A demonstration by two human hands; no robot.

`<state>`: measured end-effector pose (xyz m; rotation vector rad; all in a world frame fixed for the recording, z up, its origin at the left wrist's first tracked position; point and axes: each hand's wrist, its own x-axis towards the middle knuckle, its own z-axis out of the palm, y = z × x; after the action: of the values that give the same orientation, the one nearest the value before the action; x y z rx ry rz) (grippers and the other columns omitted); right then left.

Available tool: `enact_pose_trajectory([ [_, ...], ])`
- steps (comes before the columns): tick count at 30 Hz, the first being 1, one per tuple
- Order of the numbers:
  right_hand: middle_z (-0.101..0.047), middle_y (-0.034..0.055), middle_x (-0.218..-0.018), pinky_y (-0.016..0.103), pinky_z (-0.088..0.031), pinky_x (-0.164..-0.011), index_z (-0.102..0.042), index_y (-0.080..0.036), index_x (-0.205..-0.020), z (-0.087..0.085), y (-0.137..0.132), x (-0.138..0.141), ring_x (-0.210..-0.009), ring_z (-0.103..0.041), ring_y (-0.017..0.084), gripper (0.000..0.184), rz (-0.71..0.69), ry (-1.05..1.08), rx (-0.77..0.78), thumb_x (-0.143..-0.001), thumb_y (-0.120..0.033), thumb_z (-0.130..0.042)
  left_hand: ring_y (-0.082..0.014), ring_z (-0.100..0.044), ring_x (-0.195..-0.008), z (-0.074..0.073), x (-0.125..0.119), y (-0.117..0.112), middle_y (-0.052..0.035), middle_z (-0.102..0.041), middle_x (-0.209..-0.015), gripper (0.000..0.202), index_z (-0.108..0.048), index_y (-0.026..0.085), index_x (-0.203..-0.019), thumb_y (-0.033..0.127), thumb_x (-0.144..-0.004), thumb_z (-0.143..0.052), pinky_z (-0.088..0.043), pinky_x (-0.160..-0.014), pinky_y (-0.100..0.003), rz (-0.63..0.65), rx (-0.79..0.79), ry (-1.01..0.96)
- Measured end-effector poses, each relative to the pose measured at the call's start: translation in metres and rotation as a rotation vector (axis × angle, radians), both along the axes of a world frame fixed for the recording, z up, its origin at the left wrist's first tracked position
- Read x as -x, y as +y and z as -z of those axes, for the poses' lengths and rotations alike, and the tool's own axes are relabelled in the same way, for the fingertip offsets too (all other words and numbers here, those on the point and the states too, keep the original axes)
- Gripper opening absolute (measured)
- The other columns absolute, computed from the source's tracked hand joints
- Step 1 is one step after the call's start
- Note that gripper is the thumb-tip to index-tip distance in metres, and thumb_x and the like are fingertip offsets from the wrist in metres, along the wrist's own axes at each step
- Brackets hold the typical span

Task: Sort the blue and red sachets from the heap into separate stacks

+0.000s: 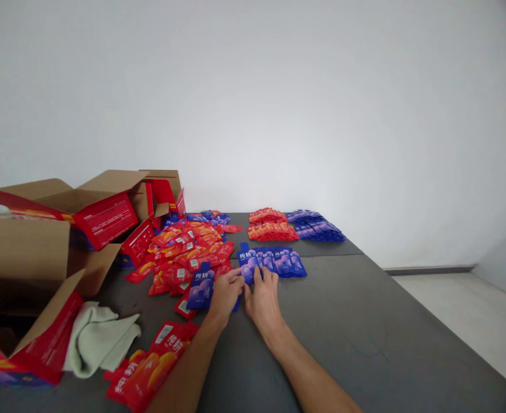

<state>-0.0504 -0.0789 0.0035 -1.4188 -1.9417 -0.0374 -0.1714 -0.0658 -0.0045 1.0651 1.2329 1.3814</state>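
A blue pouch [247, 259] with pale round fruit printed on it is in both hands. My left hand [226, 293] has its fingers closed at the pouch's lower left edge. My right hand [263, 297] grips its lower right part, its fingertips over the front. To the right, against the held pouch, lies an overlapping row of blue pouches [283, 261] on the dark table [334, 321]. Left of my left hand, another blue pouch [200, 288] rests on the edge of a loose heap of red pouches [188, 246].
Neat stacks of red pouches [272, 231] and blue pouches [319, 230] stand at the back. Open red cartons [106, 221] crowd the left side. A pale green cloth [100, 338] and red pouches [153, 367] lie near the front left. The table's right edge slants toward the floor.
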Motion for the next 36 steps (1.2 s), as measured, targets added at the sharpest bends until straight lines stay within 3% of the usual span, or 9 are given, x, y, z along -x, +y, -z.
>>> enact_pose_trajectory([
  [7,-0.051,0.0250,-0.131,0.047,-0.036,-0.103,-0.056,-0.001,-0.131,0.009,0.027,-0.021,-0.116,-0.045,0.035,0.050,0.134,-0.017,-0.030,-0.090,-0.029,-0.051,-0.0211,-0.072,-0.082,0.002,-0.003,0.002,-0.0145,-0.075,-0.095,0.048,-0.062,0.009,-0.118,0.029,-0.075,-0.070,-0.057,-0.076,-0.033,-0.042,0.037,-0.088],
  [10,-0.053,0.0268,-0.129,0.047,-0.034,-0.103,-0.056,0.001,-0.131,0.013,0.044,-0.037,-0.117,-0.044,0.036,0.051,0.210,-0.034,-0.013,-0.090,-0.030,-0.051,-0.0227,-0.073,-0.084,0.004,0.002,0.003,-0.0146,-0.075,-0.096,0.039,-0.064,0.011,-0.113,0.029,-0.078,-0.066,-0.056,-0.076,-0.034,-0.079,0.005,0.092],
  [16,-0.055,0.0263,-0.127,0.046,-0.035,-0.099,-0.061,-0.001,-0.125,0.023,0.063,-0.052,-0.112,-0.047,0.036,0.048,0.286,-0.085,0.036,-0.088,-0.030,-0.054,-0.0218,-0.071,-0.094,0.002,0.005,-0.001,-0.0105,-0.076,-0.097,0.024,-0.068,0.016,-0.103,0.024,-0.082,-0.059,-0.052,-0.089,-0.035,-0.125,-0.093,0.433],
  [21,-0.058,0.0248,-0.124,0.045,-0.036,-0.096,-0.063,-0.004,-0.122,0.028,0.068,-0.053,-0.111,-0.048,0.035,0.045,0.293,-0.061,0.067,-0.085,-0.031,-0.060,-0.0205,-0.070,-0.098,0.000,0.008,-0.001,-0.0103,-0.075,-0.103,0.027,-0.067,0.017,-0.107,0.017,-0.083,-0.054,-0.050,-0.091,-0.033,-0.142,-0.068,0.563],
  [26,-0.056,0.0229,-0.128,0.045,-0.040,-0.089,-0.063,-0.010,-0.123,0.026,0.065,-0.055,-0.113,-0.046,0.036,0.045,0.328,-0.056,0.117,-0.085,-0.035,-0.061,-0.0216,-0.064,-0.108,0.001,0.014,-0.001,-0.0120,-0.071,-0.115,0.031,-0.066,0.016,-0.111,0.012,-0.084,-0.051,-0.044,-0.098,-0.033,-0.171,-0.008,0.920],
  [31,-0.048,0.0221,-0.139,0.048,-0.038,-0.090,-0.060,-0.013,-0.128,0.023,0.060,-0.053,-0.120,-0.041,0.038,0.047,0.349,-0.067,0.138,-0.087,-0.037,-0.059,-0.0309,-0.058,-0.112,-0.005,0.014,-0.009,-0.0171,-0.067,-0.114,0.031,-0.069,0.014,-0.108,0.026,-0.081,-0.059,-0.038,-0.100,-0.041,-0.172,0.070,1.288],
  [36,-0.047,0.0222,-0.140,0.050,-0.037,-0.091,-0.062,-0.014,-0.126,0.023,0.059,-0.052,-0.121,-0.040,0.038,0.046,0.347,-0.062,0.152,-0.087,-0.037,-0.059,-0.0351,-0.054,-0.112,-0.008,0.009,-0.016,-0.0166,-0.063,-0.120,0.046,-0.065,0.016,-0.114,0.039,-0.075,-0.066,-0.040,-0.095,-0.044,-0.187,0.145,1.383],
])
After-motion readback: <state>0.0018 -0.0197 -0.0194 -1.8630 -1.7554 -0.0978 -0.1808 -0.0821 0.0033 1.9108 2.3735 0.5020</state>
